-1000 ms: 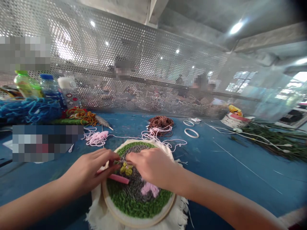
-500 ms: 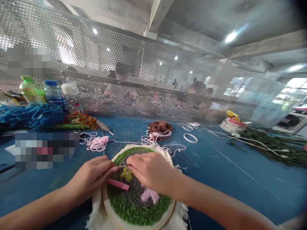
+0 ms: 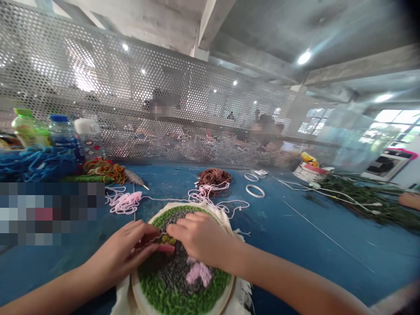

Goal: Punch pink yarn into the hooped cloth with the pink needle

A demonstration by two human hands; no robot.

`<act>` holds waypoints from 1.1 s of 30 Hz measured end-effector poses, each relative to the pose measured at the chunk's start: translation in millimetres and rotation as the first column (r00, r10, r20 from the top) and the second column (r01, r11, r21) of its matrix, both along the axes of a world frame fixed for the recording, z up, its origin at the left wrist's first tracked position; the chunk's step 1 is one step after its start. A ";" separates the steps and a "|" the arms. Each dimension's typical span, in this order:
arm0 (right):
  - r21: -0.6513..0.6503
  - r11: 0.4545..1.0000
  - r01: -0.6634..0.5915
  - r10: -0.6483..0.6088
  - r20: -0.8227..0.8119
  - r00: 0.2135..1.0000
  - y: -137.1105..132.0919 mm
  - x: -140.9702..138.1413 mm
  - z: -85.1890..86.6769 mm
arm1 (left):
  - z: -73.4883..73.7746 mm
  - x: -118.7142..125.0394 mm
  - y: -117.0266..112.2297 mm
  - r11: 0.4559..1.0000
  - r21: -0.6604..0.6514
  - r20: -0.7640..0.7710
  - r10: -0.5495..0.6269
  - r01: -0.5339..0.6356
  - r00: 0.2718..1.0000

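Parted since the earlier frame, the thumb and forefinger of the left hand (image 3: 120, 249) now leave less of a pink stick (image 3: 168, 248) jutting out. On a blue table (image 3: 269, 227), a round hoop (image 3: 135, 292) of looped green and grey yarn (image 3: 173, 269) sits near. Above it the right hand (image 3: 200, 238) curls, fingertips pinching a pale twisted strand (image 3: 157, 237) running left to the other hand. Beneath the left fingers, nearest that hand, the stick points right, lying roughly left to right; whether hidden fingers grip it cannot be told.

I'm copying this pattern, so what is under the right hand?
Beneath the right hand is looped yarn work; gray loops and a pink patch show beside it. Whatever the hand covers cannot be seen.
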State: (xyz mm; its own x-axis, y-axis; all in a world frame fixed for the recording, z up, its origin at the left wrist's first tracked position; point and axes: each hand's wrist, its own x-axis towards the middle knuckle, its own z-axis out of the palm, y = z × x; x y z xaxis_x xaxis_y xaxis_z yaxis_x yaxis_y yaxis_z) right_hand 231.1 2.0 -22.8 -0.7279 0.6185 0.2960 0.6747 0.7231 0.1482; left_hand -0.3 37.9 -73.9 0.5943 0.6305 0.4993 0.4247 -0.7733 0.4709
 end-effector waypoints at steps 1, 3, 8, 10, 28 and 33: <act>-0.002 1.000 0.007 -0.007 -0.003 1.000 -0.4 -0.6 -0.8 | -0.8 -0.3 0.6 1.000 0.019 0.004 -0.001 0.001 1.000; -0.004 1.000 0.016 -0.016 -0.004 1.000 -1.5 -2.2 -2.7 | -2.1 -1.2 2.6 0.999 0.044 0.019 -0.007 0.006 1.000; -0.004 1.000 0.019 -0.019 -0.028 0.999 -2.3 -5.0 -7.5 | -1.2 -3.2 5.4 0.996 0.084 0.005 0.032 -0.032 0.999; 0.008 1.000 0.010 -0.009 -0.045 0.999 -2.2 -5.2 -7.8 | 1.2 -3.4 4.7 0.995 0.080 -0.019 0.052 -0.051 0.998; 0.276 0.959 -0.059 0.085 -0.084 0.993 9.2 -2.8 -28.3 | 5.5 9.1 4.0 0.991 -0.099 0.039 0.099 -0.094 0.994; 0.207 0.978 0.014 0.006 -0.095 0.995 6.6 0.6 -14.9 | 5.5 10.4 -8.3 0.934 -0.356 0.201 0.077 -0.001 0.977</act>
